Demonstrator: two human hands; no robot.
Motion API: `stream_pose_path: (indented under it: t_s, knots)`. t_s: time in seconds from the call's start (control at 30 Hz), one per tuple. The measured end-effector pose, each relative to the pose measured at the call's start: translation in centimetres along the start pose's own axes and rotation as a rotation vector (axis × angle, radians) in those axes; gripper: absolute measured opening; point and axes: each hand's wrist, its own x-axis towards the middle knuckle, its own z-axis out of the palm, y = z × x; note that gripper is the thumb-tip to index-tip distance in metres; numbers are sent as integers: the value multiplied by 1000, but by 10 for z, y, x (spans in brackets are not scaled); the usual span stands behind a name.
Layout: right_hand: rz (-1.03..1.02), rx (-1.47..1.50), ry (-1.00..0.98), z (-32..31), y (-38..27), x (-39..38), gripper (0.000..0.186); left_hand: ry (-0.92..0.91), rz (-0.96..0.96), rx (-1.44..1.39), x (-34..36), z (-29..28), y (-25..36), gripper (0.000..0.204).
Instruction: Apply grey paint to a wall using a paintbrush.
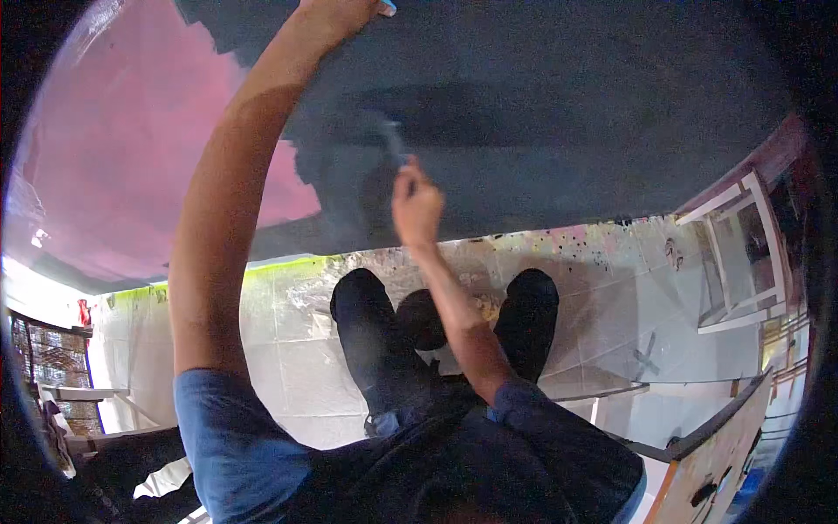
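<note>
In front of me a large surface is covered with dark grey-blue paint (559, 96) and, at its left, a pink area (131, 131) with a ragged border. My right hand (417, 205) is closed around a paintbrush (394, 135), blurred by motion, its tip over the dark paint right of the pink. High up, my left hand (342, 12) reaches the picture's top edge, which cuts off most of its fingers. A small light-blue and white bit (387, 9) shows at its fingertips; what it belongs to is hidden.
Below the painted surface, pale sheeting (288, 323) on the floor carries paint spatters and a yellow-green strip. My dark-clad knees (362, 314) are close to it. At the right stand a white wooden frame (768, 244) and a stained board (711, 454). White furniture (96, 393) is at the left.
</note>
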Motion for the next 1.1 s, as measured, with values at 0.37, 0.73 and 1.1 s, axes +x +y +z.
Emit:
stream_pose_path:
  t_s: [0.37,0.73,1.1]
  knots:
    - [-119,-159,357,-41,64,6,26,-32,-215,-234,-26,-16,-13,101]
    - [-328,61,-119,116,-29,-80,35,-213,-300,74,-15,-37,8,101]
    - [-236,-38,3,43,28,-17,24,7,-197,-221,-27,-14,-5,100]
